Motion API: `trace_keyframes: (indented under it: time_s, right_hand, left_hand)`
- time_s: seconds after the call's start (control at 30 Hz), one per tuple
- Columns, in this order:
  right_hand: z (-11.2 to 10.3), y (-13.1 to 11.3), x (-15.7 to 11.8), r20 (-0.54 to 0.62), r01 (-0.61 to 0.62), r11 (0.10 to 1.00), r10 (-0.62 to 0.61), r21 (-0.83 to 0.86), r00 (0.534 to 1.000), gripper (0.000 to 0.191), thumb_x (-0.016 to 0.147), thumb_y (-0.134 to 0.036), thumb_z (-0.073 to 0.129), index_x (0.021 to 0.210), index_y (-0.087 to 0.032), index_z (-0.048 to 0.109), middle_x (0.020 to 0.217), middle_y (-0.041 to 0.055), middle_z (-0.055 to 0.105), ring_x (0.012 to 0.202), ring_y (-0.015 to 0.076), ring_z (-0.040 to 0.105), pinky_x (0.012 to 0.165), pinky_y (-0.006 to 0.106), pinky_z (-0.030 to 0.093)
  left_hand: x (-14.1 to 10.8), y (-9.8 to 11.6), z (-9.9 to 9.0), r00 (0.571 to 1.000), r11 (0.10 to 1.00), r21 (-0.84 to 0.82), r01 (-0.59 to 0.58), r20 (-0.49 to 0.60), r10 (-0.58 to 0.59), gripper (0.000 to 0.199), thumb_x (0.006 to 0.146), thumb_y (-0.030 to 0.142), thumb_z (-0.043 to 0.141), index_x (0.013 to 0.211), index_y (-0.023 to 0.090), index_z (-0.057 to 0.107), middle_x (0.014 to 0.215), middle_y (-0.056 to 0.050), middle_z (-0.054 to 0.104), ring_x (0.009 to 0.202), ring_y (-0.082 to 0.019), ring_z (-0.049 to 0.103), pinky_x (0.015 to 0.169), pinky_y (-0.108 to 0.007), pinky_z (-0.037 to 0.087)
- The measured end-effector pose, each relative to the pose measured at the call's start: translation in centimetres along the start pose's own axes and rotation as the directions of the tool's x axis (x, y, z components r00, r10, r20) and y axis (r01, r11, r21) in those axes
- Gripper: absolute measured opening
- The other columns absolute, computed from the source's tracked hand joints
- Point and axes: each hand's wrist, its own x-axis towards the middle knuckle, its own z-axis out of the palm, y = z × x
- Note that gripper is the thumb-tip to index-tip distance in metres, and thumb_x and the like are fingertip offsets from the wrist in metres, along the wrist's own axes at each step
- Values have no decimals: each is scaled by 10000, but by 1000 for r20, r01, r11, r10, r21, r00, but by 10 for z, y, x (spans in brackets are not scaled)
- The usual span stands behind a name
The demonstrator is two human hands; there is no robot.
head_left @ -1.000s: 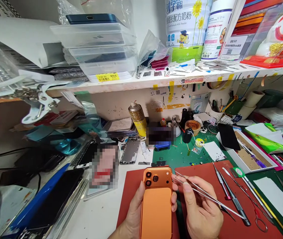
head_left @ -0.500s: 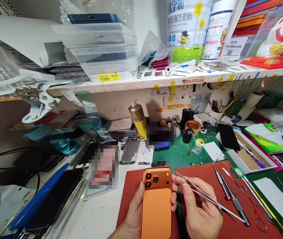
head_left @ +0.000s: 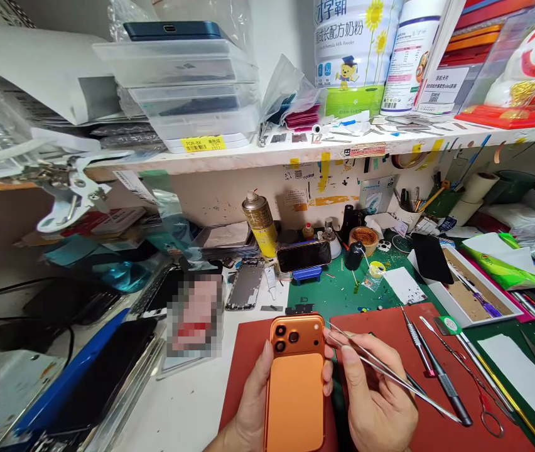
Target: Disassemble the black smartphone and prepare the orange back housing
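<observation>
An orange phone (head_left: 296,398) stands upright with its back and camera lenses toward me. My left hand (head_left: 253,402) is wrapped around it, thumb along the left edge and fingertips showing at the right edge. Between thumb and fingers, my right hand (head_left: 375,389) holds metal tweezers (head_left: 390,371). The tips of the tweezers point up and left, beside the phone's upper right corner, and their rear end reaches down to the right. My right index fingertip is at the phone's right edge; whether it touches is unclear. Red-brown mats (head_left: 248,358) lie beneath.
Right of my hands lie a dark-handled screwdriver (head_left: 451,389) and red-handled scissors (head_left: 490,411). Behind are a phone on a blue stand (head_left: 308,275), a spray can (head_left: 260,223) and an opened phone housing (head_left: 245,285). A loaded shelf (head_left: 267,156) overhangs the bench.
My right hand and the tweezers have shifted very slightly left. The orange phone stays in my left hand, almost unmoved.
</observation>
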Motion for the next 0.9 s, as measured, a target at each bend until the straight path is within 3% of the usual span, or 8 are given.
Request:
trace_keyframes:
  time_s: [0.23, 0.37, 0.9]
  right_hand:
    - [-5, 2, 7, 58, 87, 990, -81, -113, 995, 156, 1043, -199, 743, 1195, -235, 741, 1074, 87, 870, 518, 136, 744, 418, 225, 640]
    - [-9, 5, 9, 87, 142, 978, -131, -150, 988, 175, 1019, -166, 754, 1189, -209, 750, 1078, 108, 867, 521, 148, 756, 422, 216, 641]
    - [-10, 9, 7, 61, 113, 984, -106, -140, 993, 220, 1005, -129, 764, 1204, -224, 745, 1087, 101, 862, 560, 176, 789, 408, 226, 639]
  left_hand:
    - [-1, 0, 2, 999, 999, -17, 36, -5, -36, 766, 890, 756, 756, 1238, 77, 821, 1066, -163, 792, 934, -238, 737, 897, -301, 531]
    - [-2, 0, 5, 999, 999, -13, 46, -6, -46, 775, 882, 759, 765, 1223, 65, 822, 1058, -154, 799, 922, -224, 747, 895, -290, 540]
    - [-3, 1, 6, 999, 999, 3, 49, -5, -49, 708, 883, 746, 774, 1127, 84, 846, 1100, -175, 814, 959, -234, 761, 939, -302, 551]
